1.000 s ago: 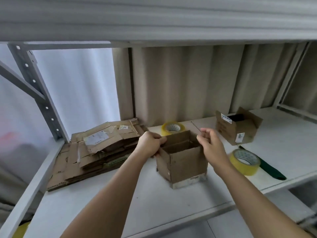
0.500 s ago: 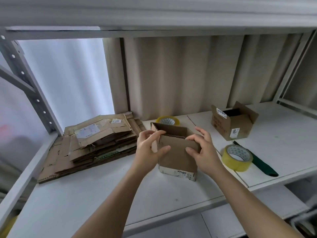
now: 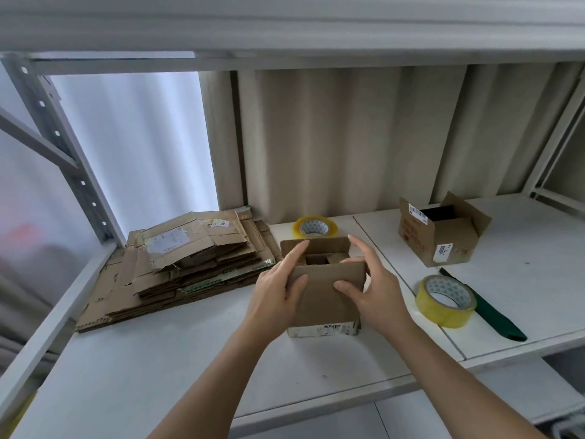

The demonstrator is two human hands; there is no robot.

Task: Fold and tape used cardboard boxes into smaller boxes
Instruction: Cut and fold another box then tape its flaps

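Note:
A small brown cardboard box (image 3: 323, 299) stands on the white shelf (image 3: 158, 375) in the middle, its top flaps partly up and its bottom edge taped. My left hand (image 3: 278, 293) holds its left side, thumb on the near flap, fingers reaching along the top. My right hand (image 3: 370, 289) holds the right side, thumb pressed on the near flap, fingers over the far flap. A yellow tape roll (image 3: 444, 301) lies to the right; another tape roll (image 3: 315, 227) sits behind the box.
A pile of flattened cardboard (image 3: 177, 264) lies at the left. An open finished box (image 3: 440, 232) stands at the back right. A green-handled knife (image 3: 487, 308) lies beside the near tape roll. A metal upright (image 3: 63, 147) bounds the left.
The box has turned so a broad face looks at me. Both hands moved from its top rim to its sides, thumbs now on the near flap.

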